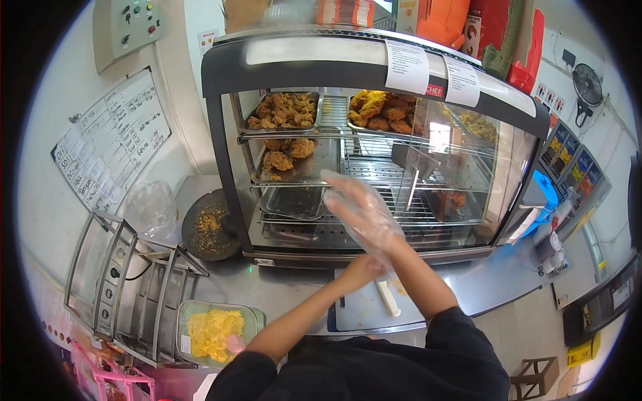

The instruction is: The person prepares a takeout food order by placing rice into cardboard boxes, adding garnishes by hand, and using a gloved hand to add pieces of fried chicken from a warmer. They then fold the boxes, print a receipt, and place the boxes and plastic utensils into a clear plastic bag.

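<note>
My right hand [358,210] wears a clear plastic glove and is raised before the open front of a heated display cabinet [321,255]. Its fingers are apart, with nothing held in them. At the right wrist, my bare left hand [368,265] is closed on the glove's loose cuff; its fingertips are partly hidden. Below the hands, a white-handled knife [388,299] lies on a cutting board [361,317]. Behind the gloved hand, a metal tray [323,160] bears several pieces of fried chicken [277,161]. A dark tray [291,202] sits on the shelf below.
Trays of fried pieces [283,111] and larger chicken pieces [383,110] fill the top shelf. A glass panel [451,165] covers the cabinet's right side. On the left stand a crumb-covered stone mortar [210,245], a metal rack [165,295] and a container of yellow slices [215,331].
</note>
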Motion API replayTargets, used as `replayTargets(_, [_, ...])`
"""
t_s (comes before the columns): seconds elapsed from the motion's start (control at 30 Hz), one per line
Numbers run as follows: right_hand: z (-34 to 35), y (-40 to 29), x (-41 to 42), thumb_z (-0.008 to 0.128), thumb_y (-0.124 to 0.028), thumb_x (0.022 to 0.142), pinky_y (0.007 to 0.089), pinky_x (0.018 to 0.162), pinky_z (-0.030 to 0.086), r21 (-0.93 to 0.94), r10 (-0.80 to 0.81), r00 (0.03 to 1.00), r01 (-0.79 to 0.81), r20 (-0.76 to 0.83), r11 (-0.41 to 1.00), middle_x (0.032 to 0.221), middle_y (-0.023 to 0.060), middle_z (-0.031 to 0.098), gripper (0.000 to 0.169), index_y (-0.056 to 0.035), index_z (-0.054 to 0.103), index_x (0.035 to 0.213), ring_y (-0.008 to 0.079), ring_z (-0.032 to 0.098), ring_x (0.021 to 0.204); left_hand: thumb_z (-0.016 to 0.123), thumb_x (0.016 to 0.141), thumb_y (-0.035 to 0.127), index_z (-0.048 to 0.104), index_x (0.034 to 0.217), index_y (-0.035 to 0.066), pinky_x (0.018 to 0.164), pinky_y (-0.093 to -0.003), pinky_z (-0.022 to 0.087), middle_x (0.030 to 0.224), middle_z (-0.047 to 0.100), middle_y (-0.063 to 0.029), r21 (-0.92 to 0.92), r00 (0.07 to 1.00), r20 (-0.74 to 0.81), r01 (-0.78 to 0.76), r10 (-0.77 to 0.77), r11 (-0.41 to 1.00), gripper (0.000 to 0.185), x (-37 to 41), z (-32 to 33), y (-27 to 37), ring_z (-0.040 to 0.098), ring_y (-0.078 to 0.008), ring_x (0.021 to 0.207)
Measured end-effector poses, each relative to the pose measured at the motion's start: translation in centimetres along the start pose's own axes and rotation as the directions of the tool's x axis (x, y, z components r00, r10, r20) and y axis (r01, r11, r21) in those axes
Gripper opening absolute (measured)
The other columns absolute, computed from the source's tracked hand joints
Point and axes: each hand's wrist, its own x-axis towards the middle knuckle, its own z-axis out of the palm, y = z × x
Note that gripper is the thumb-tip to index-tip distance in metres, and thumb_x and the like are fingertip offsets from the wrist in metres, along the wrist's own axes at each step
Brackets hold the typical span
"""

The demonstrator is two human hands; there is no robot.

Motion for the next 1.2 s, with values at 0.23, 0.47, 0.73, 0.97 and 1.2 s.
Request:
replayTargets(0.23, [4.0, 3.3, 12.3, 0.047, -0.023, 0.085, 0.0418, 0.094, 0.039, -0.424, 0.024, 1.000, -0.030, -0.019, 0.905, 0.112, 0.0216, 0.055, 0.033, -0.0004, 0.056, 0.107, 0.0371, 0.052, 0.105, 0.062, 0.084, 0.009, 0.048, 0.125, 0.004, 0.088, -0.0283, 0.045, 0.109, 0.061, -0.0091, -0.331, 0.913, -0.147, 0.318, -0.381, 0.889, 0.044, -21.2, 1.5, -4.4, 0.057, -0.0156, 0.099])
replayTargets(0.47, [8.4, 8.4, 19.5, 0.040, -0.017, 0.081, 0.0423, 0.090, 0.042, -0.643, -0.033, 0.934, 0.269, 0.355, 0.717, 0.109, 0.0200, 0.058, 0.033, 0.0000, 0.057, 0.103, 0.0367, 0.055, 0.101, 0.062, 0.084, 0.013, 0.049, 0.123, 0.004, 0.088, -0.0289, 0.043, 0.108, 0.061, -0.0090, -0.376, 0.673, -0.571, 0.294, -0.470, 0.878, 0.042, -31.4, 3.3, -4.4, 0.057, -0.0150, 0.098])
replayTargets(0.73, [12.7, 9.8, 22.0, 0.027, -0.040, 0.090, 0.0374, 0.104, 0.027, -0.506, 0.072, 0.997, -0.065, -0.006, 0.860, 0.134, 0.0135, 0.041, 0.052, -0.0082, 0.047, 0.126, 0.0290, 0.036, 0.125, 0.056, 0.088, 0.018, 0.050, 0.123, 0.005, 0.085, -0.0276, 0.043, 0.110, 0.060, -0.0085, -0.400, 0.467, -0.769, 0.181, -0.436, 0.899, 0.038, -32.1, 5.0, -1.7, 0.055, -0.0140, 0.100])
replayTargets(0.97, [11.6, 18.9, 27.9, 0.036, -0.034, 0.088, 0.0383, 0.101, 0.032, -0.849, 0.354, 0.785, 0.392, 0.509, 0.353, 0.133, 0.0135, 0.043, 0.043, -0.0143, 0.056, 0.119, 0.0278, 0.038, 0.126, 0.055, 0.089, 0.020, 0.049, 0.124, 0.005, 0.088, -0.0291, 0.041, 0.112, 0.058, -0.0084, -0.441, 0.433, -0.762, 0.197, -0.481, 0.876, 0.039, -32.8, 6.2, -1.1, 0.053, -0.0152, 0.103])
replayTargets(1.2, [10.2, 21.5, 27.4, 0.053, -0.037, 0.080, 0.0331, 0.098, 0.035, -0.787, 0.131, 0.913, 0.253, 0.387, 0.562, 0.126, 0.0154, 0.050, 0.046, -0.0110, 0.057, 0.117, 0.0271, 0.048, 0.117, 0.054, 0.090, 0.021, 0.049, 0.123, 0.005, 0.089, -0.0294, 0.041, 0.112, 0.058, -0.0082, -0.456, 0.384, -0.786, 0.169, -0.484, 0.874, 0.038, -32.8, 6.5, -0.6, 0.053, -0.0155, 0.103])
